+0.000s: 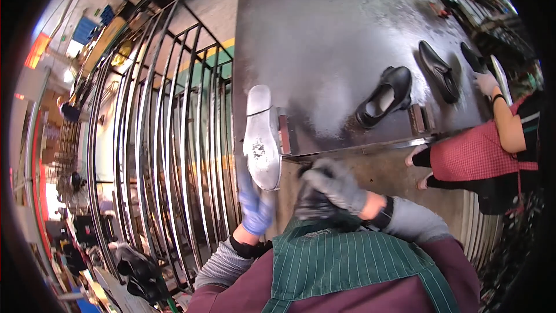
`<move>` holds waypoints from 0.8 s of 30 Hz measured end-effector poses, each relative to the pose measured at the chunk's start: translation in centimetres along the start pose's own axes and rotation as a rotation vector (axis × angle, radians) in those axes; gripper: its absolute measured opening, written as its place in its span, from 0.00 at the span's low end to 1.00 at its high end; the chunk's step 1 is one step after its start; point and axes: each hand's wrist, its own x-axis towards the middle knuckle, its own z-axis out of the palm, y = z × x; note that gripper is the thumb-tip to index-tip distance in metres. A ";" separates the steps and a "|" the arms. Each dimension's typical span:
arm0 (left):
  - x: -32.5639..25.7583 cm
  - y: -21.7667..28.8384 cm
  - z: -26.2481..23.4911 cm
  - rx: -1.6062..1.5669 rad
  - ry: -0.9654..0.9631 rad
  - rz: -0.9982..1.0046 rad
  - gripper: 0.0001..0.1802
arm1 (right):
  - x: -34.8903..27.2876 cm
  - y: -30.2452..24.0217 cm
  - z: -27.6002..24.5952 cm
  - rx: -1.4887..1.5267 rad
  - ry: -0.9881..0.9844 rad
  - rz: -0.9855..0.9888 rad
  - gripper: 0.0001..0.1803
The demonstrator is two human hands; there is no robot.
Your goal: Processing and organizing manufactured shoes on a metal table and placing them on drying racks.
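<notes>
Our right hand (339, 186) grips a black piece (308, 203); left hand's (255, 212) grip unclear. We're likely positioning the sole (262, 133); steady it next.

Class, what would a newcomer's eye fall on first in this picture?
Probably the pale shoe form at the near left corner of the dark table, by the blue-gloved left hand. Next, the black shoes on the table's right side and the metal rack to its left.
</notes>
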 end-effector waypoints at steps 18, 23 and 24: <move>26.4 -13.4 -4.9 -0.439 -0.500 -0.530 0.38 | 8.6 8.1 -15.4 -1.434 0.412 0.284 0.21; 37.2 -10.5 2.2 -0.218 -0.877 -0.606 0.35 | 6.4 8.8 -15.2 -1.483 0.529 0.395 0.18; 37.9 -9.9 5.2 -0.273 -0.866 -0.497 0.34 | 6.4 9.0 -15.5 -1.449 0.484 0.386 0.18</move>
